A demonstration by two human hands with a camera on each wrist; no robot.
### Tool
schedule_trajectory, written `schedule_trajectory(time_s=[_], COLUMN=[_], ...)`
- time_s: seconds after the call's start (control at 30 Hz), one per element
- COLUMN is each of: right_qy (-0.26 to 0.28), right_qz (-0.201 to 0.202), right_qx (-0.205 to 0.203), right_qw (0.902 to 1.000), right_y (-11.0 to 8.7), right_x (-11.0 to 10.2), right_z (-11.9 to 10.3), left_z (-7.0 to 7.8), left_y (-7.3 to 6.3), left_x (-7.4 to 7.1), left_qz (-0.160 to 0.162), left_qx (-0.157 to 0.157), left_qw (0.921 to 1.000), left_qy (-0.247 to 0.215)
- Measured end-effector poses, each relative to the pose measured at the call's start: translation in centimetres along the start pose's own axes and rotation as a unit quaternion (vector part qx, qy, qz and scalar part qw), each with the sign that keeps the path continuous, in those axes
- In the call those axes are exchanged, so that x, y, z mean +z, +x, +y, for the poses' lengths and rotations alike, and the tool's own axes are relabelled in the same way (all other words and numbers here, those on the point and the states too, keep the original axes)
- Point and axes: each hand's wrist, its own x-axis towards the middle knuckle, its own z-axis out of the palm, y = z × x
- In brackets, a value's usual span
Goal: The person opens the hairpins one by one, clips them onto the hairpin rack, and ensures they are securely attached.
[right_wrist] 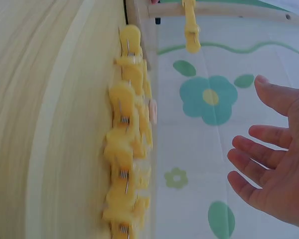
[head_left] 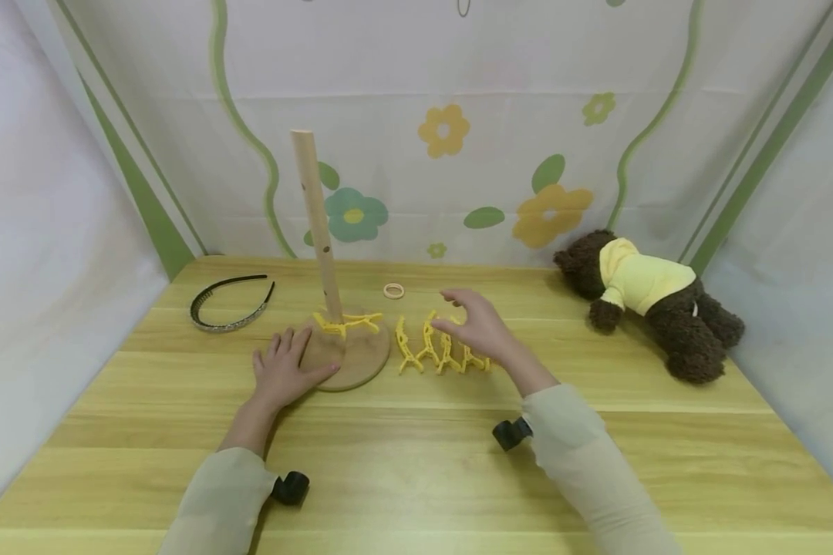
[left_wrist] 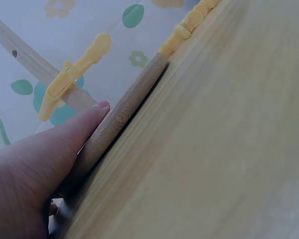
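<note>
My left hand [head_left: 281,374] lies with spread fingers on the round wooden base [head_left: 364,370] of a stand, its thumb over the rim in the left wrist view. An upright wooden post [head_left: 317,223] with small holes rises from that base. Across the post's lower part sits a yellow hair clip [left_wrist: 72,79]; exactly how it is attached cannot be told. My right hand [head_left: 482,327] hovers over a row of yellow hair clips [head_left: 408,356], fingers slightly bent and nothing between them. Metal springs show on these clips [right_wrist: 123,117] in the right wrist view. The hand partly hides the row's right end.
A black headband [head_left: 225,327] with a glittery band lies at the left. Behind the clips is a small pale ring [head_left: 393,291]. A brown teddy bear [head_left: 642,281] in a yellow top lies at the right, near the flowered cloth backdrop [head_left: 403,169].
</note>
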Motion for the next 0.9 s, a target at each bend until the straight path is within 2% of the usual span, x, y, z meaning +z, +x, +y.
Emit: schedule_trajectory(time_s=[0.2,0.43,0.63,0.9], right_qy=[0.015,0.051,0.059,0.036], right_qz=[0.024,0.033,0.024,0.052], right_qx=[0.029,0.068,0.094,0.099], right_qw=[0.9992,0.9959,0.9935,0.9931], right_y=[-2.4,-4.8,-6.3,-7.2], right_x=[-1.6,-2.3,-1.8,0.1], right_z=[2.4,4.9,6.2,8.0], left_z=[-0.2,-0.2,-0.3,-0.4], left_y=[-0.1,-0.1,-0.1,0.1], left_x=[0.1,0.1,0.1,0.2], left_qz=[0.004,0.01,0.009,0.004], left_qx=[0.004,0.007,0.008,0.007], left_qw=[1.0,0.9999,0.9998,0.9999], left_qy=[-0.006,-0.008,-0.014,-0.015])
